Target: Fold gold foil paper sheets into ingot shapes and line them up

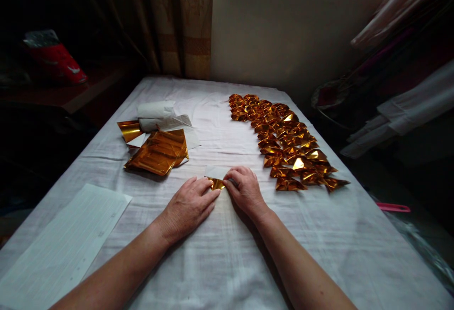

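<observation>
My left hand [189, 204] and my right hand [246, 189] meet at the middle of the table, both pressing on one small sheet of gold foil paper [216, 183] whose white back shows at its far edge. Most of the sheet is hidden under my fingers. A pile of flat gold foil sheets [158, 153] lies to the left, beyond my left hand. On the right, several folded gold foil pieces [283, 140] lie in rows running away from me.
A white cloth [227, 253] covers the table. White tissue paper [156, 111] sits behind the foil pile. A white lined sheet [64, 248] lies near left. A pink object [393, 207] is off the right edge. Wall and curtain stand behind.
</observation>
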{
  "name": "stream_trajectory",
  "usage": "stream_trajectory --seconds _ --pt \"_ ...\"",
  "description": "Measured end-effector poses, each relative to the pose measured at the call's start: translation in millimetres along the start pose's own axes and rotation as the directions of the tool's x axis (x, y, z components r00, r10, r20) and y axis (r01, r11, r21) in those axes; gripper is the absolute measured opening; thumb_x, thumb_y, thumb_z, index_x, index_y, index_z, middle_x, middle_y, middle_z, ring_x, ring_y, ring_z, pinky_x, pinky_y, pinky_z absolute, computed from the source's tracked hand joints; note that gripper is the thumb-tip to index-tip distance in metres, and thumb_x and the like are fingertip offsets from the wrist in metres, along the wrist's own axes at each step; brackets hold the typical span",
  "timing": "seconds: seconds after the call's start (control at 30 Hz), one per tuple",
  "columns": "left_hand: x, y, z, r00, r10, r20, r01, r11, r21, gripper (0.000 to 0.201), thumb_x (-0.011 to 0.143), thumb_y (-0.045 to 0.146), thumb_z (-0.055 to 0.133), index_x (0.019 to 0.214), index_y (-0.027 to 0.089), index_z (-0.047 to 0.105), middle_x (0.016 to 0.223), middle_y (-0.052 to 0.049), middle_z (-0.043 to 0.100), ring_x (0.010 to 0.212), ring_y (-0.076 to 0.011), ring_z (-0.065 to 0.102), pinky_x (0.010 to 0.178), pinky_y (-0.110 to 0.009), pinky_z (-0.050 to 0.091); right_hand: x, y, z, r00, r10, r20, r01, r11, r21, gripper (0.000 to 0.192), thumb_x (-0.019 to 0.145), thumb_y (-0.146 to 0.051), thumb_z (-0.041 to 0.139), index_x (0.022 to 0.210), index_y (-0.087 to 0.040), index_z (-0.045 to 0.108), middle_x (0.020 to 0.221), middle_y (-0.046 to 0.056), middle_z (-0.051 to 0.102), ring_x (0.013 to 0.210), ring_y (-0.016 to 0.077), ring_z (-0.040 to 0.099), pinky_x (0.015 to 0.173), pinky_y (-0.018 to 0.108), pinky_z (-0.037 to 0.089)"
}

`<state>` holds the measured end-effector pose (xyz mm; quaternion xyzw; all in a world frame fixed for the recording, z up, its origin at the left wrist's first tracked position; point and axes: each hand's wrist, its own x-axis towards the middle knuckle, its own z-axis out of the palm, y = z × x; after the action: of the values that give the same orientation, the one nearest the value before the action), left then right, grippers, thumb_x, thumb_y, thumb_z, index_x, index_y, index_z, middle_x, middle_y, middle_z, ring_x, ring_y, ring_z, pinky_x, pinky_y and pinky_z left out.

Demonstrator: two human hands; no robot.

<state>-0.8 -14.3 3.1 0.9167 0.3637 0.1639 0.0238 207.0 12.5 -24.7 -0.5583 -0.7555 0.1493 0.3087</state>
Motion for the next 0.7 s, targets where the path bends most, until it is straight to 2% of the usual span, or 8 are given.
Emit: stream_trajectory --seconds 0.27,0.37,0.53,0.7 --pt "0.9 1.3 2.8 0.999 -0.015 -0.029 0.015 1.000 -0.008 0.027 0.091 0.023 0.055 0.117 0.021 0.065 0.114 -0.010 0.063 0.109 -0.0251 0.058 0.098 -0.045 0.047 -0.7 -0.8 0.2 0.996 -0.022 -0.084 0.021 1.000 -0.005 0.018 0.089 -0.015 0.052 0.086 -0.024 0.068 0.092 0.005 0.067 0.090 0.0216 0.058 0.084 0.035 0.044" --pt "1.8 3.2 4.7 0.997 -0.054 -0.053 0.051 0.998 -0.045 0.025 0.092 0.024 0.055 0.114 0.022 0.066 0.112 -0.009 0.063 0.105 -0.0240 0.058 0.096 -0.043 0.049 -7.4 -4.5 -5.5 0.988 -0.082 -0.132 0.074 0.995 -0.064 0.023 0.086 -0.010 0.050 0.092 -0.023 0.068 0.095 0.006 0.067 0.091 0.0218 0.058 0.083 0.035 0.045" --pt "1.8 2.9 7.9 0.993 -0.090 -0.071 0.082 0.990 -0.116 0.022 0.091 0.023 0.055 0.110 0.022 0.066 0.111 -0.008 0.064 0.106 -0.0243 0.058 0.096 -0.043 0.049 -16.8 -13.6 -14.9 0.972 -0.234 -0.029 0.229 0.965 -0.126 0.018 0.088 -0.018 0.055 0.097 -0.022 0.070 0.094 0.006 0.067 0.088 0.0207 0.057 0.080 0.032 0.047" --pt "0.8 -6.0 12.6 0.985 -0.144 -0.094 0.123 0.972 -0.202 0.028 0.093 0.020 0.050 0.119 0.021 0.060 0.115 -0.007 0.065 0.109 -0.0221 0.058 0.099 -0.040 0.048 -15.9 -21.8 -16.9 0.973 -0.221 0.065 0.228 0.962 -0.151 0.020 0.087 -0.026 0.062 0.105 -0.023 0.070 0.096 0.006 0.066 0.090 0.0215 0.057 0.081 0.034 0.047"
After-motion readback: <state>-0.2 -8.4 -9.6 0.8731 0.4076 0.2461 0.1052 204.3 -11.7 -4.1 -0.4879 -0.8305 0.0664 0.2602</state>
